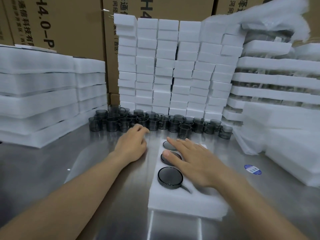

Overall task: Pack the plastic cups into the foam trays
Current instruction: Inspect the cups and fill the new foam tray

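Observation:
A white foam tray (183, 200) lies on the steel table in front of me. Three smoky grey plastic cups sit sunk in its left column: the nearest cup (170, 176), a middle cup (175, 156) partly under my thumb, and a far cup (168, 144). My right hand (194, 159) lies flat with spread fingers over the tray's right column and hides what is beneath it. My left hand (133, 143) hovers left of the tray with loosely curled fingers, empty, close to a row of several loose grey cups (155, 122) standing along the back.
A wall of stacked small foam blocks (173, 66) rises behind the cups. Foam sheets (43, 94) pile up at the left. Filled trays (277, 80) and loose foam (285, 144) stand at the right. A blue sticker (252, 169) lies on the steel table (52, 170). Cardboard boxes (60, 23) tower behind.

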Demonstrator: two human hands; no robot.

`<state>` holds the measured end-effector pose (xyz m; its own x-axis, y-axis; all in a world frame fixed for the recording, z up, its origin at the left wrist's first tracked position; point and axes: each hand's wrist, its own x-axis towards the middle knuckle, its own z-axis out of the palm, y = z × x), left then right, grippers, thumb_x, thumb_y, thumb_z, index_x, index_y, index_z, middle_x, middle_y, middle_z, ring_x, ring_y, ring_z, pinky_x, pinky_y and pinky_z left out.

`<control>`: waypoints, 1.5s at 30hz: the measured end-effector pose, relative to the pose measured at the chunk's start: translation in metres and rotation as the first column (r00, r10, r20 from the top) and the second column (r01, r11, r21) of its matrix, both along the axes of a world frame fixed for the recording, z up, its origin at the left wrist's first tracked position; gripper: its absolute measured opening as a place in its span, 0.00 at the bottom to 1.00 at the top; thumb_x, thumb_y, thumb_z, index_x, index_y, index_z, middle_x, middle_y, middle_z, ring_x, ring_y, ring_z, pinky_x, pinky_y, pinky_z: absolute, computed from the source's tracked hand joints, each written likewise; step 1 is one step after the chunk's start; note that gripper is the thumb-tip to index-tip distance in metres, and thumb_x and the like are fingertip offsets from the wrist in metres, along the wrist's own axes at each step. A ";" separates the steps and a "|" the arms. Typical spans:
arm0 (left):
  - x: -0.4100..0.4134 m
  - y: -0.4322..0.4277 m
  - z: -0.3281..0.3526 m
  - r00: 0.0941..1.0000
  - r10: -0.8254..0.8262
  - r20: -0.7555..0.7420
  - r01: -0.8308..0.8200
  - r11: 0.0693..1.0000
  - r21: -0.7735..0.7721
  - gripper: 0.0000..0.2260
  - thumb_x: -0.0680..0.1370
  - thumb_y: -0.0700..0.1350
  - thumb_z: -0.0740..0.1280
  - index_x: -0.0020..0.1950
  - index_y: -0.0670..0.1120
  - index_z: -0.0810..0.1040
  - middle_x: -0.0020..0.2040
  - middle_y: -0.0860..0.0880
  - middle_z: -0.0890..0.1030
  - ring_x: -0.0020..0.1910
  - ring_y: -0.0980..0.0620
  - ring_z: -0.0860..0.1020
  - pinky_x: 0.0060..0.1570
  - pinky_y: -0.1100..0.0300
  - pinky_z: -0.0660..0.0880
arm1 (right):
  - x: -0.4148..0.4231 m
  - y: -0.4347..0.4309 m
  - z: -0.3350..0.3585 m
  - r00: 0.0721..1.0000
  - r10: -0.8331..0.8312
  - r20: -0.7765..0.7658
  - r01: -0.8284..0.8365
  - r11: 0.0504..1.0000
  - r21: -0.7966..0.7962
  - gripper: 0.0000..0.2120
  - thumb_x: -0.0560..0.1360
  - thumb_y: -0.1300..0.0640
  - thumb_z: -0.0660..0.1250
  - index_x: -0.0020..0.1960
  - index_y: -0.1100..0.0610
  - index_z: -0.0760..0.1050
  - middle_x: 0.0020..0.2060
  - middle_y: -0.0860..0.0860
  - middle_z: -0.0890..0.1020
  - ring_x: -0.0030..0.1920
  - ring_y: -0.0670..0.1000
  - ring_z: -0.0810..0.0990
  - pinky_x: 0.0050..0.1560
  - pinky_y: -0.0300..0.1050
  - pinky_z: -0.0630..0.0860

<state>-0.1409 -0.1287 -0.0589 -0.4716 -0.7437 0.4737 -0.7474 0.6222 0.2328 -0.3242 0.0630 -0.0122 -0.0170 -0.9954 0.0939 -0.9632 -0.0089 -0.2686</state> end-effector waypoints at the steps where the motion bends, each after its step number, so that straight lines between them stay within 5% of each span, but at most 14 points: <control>1: -0.001 -0.009 0.002 0.998 0.060 0.024 -0.059 0.998 -0.035 0.19 0.84 0.44 0.62 0.76 0.50 0.74 0.74 0.51 0.71 0.70 0.46 0.73 0.61 0.46 0.76 | 0.000 0.000 -0.001 1.000 0.001 0.000 -0.001 1.000 -0.019 0.48 0.68 0.18 0.35 0.85 0.35 0.49 0.84 0.39 0.57 0.85 0.47 0.50 0.84 0.53 0.48; 6: -0.008 -0.041 0.007 0.927 0.367 0.077 -0.364 0.930 -0.051 0.32 0.83 0.47 0.65 0.85 0.48 0.57 0.86 0.44 0.57 0.80 0.40 0.60 0.73 0.44 0.68 | -0.002 0.000 -0.003 1.000 -0.004 0.028 0.006 0.998 -0.066 0.46 0.70 0.19 0.37 0.84 0.36 0.55 0.80 0.36 0.64 0.82 0.44 0.57 0.82 0.49 0.54; 8: -0.009 -0.048 0.005 0.913 0.398 0.085 -0.398 0.917 -0.018 0.33 0.83 0.49 0.63 0.86 0.47 0.54 0.84 0.43 0.62 0.80 0.40 0.61 0.73 0.43 0.67 | -0.002 -0.001 -0.003 0.999 -0.003 0.032 0.005 0.997 -0.080 0.46 0.70 0.19 0.38 0.83 0.36 0.56 0.79 0.36 0.66 0.80 0.42 0.59 0.80 0.45 0.55; 13: -0.005 -0.046 0.003 0.914 0.398 0.078 -0.387 0.913 -0.126 0.25 0.81 0.49 0.64 0.78 0.48 0.65 0.69 0.44 0.75 0.69 0.42 0.69 0.62 0.46 0.71 | -0.002 -0.002 -0.003 0.999 -0.006 0.041 0.008 0.998 -0.064 0.46 0.70 0.19 0.38 0.84 0.36 0.57 0.80 0.38 0.65 0.81 0.43 0.58 0.81 0.47 0.55; 21: -0.003 -0.035 0.004 0.882 0.463 0.087 -0.450 0.882 -0.139 0.20 0.81 0.56 0.62 0.67 0.47 0.78 0.75 0.45 0.69 0.73 0.43 0.65 0.67 0.46 0.68 | -0.002 0.000 -0.004 0.999 -0.022 0.045 0.025 0.996 -0.080 0.45 0.70 0.18 0.39 0.82 0.35 0.58 0.79 0.37 0.66 0.80 0.43 0.60 0.80 0.47 0.57; 27: 0.010 -0.019 -0.007 0.935 0.353 0.020 -0.354 0.935 0.008 0.17 0.79 0.56 0.68 0.67 0.55 0.74 0.83 0.43 0.57 0.78 0.38 0.57 0.67 0.42 0.71 | -0.002 0.000 -0.004 0.999 -0.029 0.041 0.031 0.997 -0.070 0.46 0.70 0.18 0.38 0.83 0.35 0.57 0.80 0.38 0.64 0.82 0.44 0.58 0.82 0.48 0.55; 30: 0.019 -0.012 -0.012 0.959 0.278 -0.055 -0.273 0.959 0.081 0.11 0.80 0.51 0.67 0.62 0.57 0.74 0.68 0.45 0.76 0.68 0.39 0.71 0.56 0.48 0.75 | 0.000 0.001 -0.002 0.998 -0.030 0.051 0.034 0.997 -0.076 0.45 0.70 0.18 0.40 0.82 0.36 0.58 0.81 0.39 0.64 0.81 0.44 0.58 0.82 0.50 0.55; 33: 0.024 0.000 -0.013 0.973 0.152 -0.174 -0.141 0.987 0.071 0.08 0.81 0.48 0.70 0.52 0.60 0.73 0.56 0.54 0.77 0.57 0.47 0.78 0.46 0.53 0.72 | -0.001 0.002 -0.002 0.998 -0.030 0.059 0.036 0.994 -0.101 0.39 0.75 0.21 0.46 0.82 0.36 0.60 0.80 0.38 0.65 0.80 0.44 0.60 0.81 0.49 0.58; 36: 0.018 0.015 -0.005 0.925 -0.006 -0.379 -0.002 1.000 -0.021 0.15 0.79 0.47 0.76 0.56 0.64 0.74 0.59 0.62 0.75 0.57 0.54 0.78 0.51 0.52 0.76 | -0.001 0.002 -0.001 0.995 -0.029 0.092 0.045 0.984 -0.172 0.35 0.78 0.24 0.50 0.81 0.38 0.62 0.78 0.38 0.67 0.78 0.44 0.62 0.78 0.47 0.62; 40: -0.001 0.041 0.031 0.791 -0.207 -0.575 0.061 0.963 -0.261 0.33 0.77 0.50 0.78 0.78 0.63 0.67 0.63 0.62 0.76 0.61 0.57 0.77 0.60 0.58 0.76 | 0.001 0.002 0.003 0.994 -0.015 0.106 0.050 0.942 -0.331 0.33 0.82 0.29 0.55 0.83 0.39 0.59 0.78 0.38 0.69 0.78 0.43 0.65 0.77 0.46 0.65; 45: -0.018 0.076 0.065 0.633 -0.374 -0.678 -0.024 0.866 -0.500 0.26 0.77 0.45 0.80 0.74 0.49 0.77 0.66 0.53 0.79 0.65 0.51 0.78 0.60 0.50 0.79 | 0.003 0.002 0.004 0.992 0.012 0.125 0.041 0.910 -0.413 0.32 0.82 0.30 0.57 0.83 0.38 0.57 0.78 0.38 0.69 0.77 0.42 0.66 0.74 0.50 0.70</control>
<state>-0.1584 -0.0524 0.0062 0.0855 -0.3102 0.9468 -0.3080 0.8955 0.3212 -0.3212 0.0653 -0.0084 -0.0692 -0.8668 0.4938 -0.9242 -0.1307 -0.3590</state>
